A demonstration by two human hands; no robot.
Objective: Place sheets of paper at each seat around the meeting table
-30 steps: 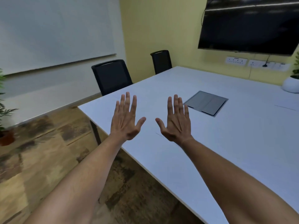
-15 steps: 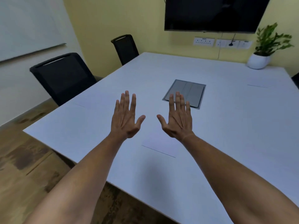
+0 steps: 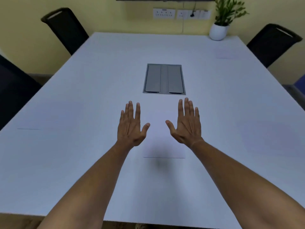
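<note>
My left hand point(image 3: 131, 125) and my right hand point(image 3: 185, 123) are held out flat above the white meeting table point(image 3: 82, 171), fingers straight and spread, holding nothing. Between and just below them a white sheet of paper point(image 3: 164, 146) lies flat on the table at the near seat, its front edge showing as a thin dark line. Another sheet point(image 3: 44, 119) lies faintly visible at the left side. A third pale sheet point(image 3: 270, 136) lies at the right side, and one more point(image 3: 228, 53) rests near the far right corner.
A grey cable hatch point(image 3: 164, 79) is set into the table's middle. Black chairs stand at far left point(image 3: 66, 28), near left point(image 3: 13, 90) and far right point(image 3: 272, 42). A potted plant point(image 3: 219, 30) sits on the far edge. Wall sockets point(image 3: 179, 14) are behind.
The view has swung right and centred on the table's near end. Both hands stay raised flat and empty, now a little further apart, with the near sheet between them.
</note>
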